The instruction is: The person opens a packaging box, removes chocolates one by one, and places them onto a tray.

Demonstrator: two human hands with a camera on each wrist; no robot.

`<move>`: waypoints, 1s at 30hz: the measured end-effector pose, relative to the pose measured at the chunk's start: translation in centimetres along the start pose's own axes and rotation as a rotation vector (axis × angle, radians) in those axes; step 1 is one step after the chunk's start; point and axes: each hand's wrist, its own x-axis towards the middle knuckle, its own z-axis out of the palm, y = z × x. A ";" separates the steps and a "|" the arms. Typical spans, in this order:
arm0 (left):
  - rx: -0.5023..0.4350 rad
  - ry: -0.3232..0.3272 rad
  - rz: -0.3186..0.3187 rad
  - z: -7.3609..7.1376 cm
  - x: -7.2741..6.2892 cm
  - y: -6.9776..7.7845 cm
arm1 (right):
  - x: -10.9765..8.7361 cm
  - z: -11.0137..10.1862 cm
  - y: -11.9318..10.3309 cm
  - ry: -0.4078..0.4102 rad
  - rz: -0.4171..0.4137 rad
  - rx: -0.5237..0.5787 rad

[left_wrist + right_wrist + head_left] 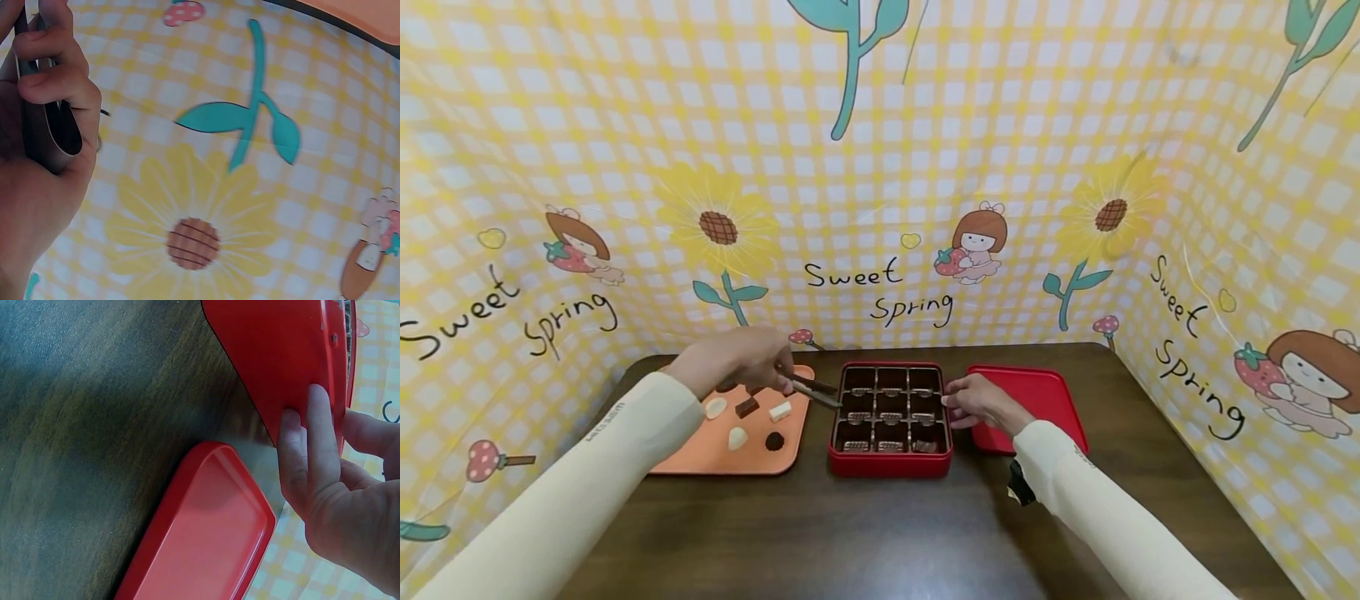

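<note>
My left hand [745,358] grips a pair of metal tongs [59,137] above an orange tray [715,464]. The tongs' tips overlap the left rim of a red box [887,465] in the head view. Dark dividers split the box into several compartments, and a brown chocolate piece [924,447] lies in the front right one. My right hand [981,400] touches the box's right side, its fingers [320,434] laid fairly straight against the outer wall. On the tray lie a brown chocolate [747,407], a white bar [780,412], a dark round piece [774,442] and several others.
A red lid [1037,392] lies on the dark wooden table [880,533], right of the box, partly behind my right hand. Checkered yellow cloth [880,192] hangs along the back and both sides of the table.
</note>
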 end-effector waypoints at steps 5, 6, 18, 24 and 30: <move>0.041 0.035 -0.008 0.0 1.2 2.0 | -0.1 -0.1 0.1 -0.003 -0.001 -0.005; 0.047 0.043 -0.011 0.0 1.4 2.4 | -0.1 -0.1 0.1 -0.003 -0.002 -0.007; 0.087 0.073 0.027 0.1 3.4 6.4 | 0.0 -0.1 0.1 -0.010 -0.005 0.008; 0.123 0.099 0.078 0.3 4.2 7.8 | 0.0 -0.2 0.1 -0.016 -0.001 0.010; 0.153 0.112 0.111 0.9 5.2 8.7 | 0.0 -0.1 0.0 -0.020 0.007 0.007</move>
